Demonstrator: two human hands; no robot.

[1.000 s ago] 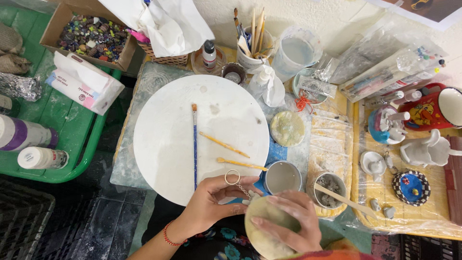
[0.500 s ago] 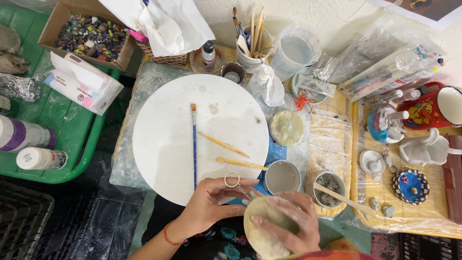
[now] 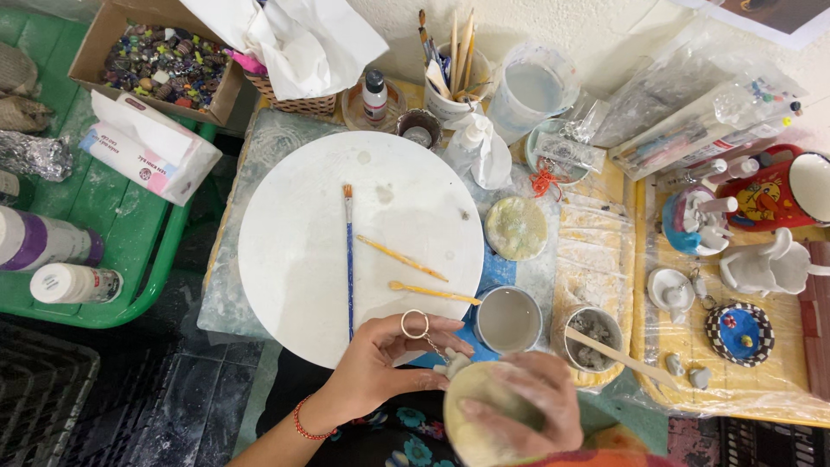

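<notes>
While both hands work at the near table edge, the grip status reads:
Left hand (image 3: 380, 367): fingers curled, pinching a metal key ring (image 3: 414, 324); its chain runs to a small clay piece (image 3: 453, 367).
Right hand (image 3: 523, 402): closed over a pale sponge (image 3: 474, 424).
Location: near edge of round white board (image 3: 303, 207), beside water cup (image 3: 507, 319).

centre: round white board (image 3: 303, 233) with blue-handled brush (image 3: 349, 259) and two wooden sticks (image 3: 401, 258) | upper left: cardboard box of beads (image 3: 160, 59), tissue box (image 3: 149, 147) on green tray (image 3: 112, 216) | top centre: cup of brushes (image 3: 454, 82), clear jug (image 3: 532, 91) | right: red mug (image 3: 778, 192), small white figurines (image 3: 765, 264) on yellow sheet (image 3: 778, 380)
</notes>
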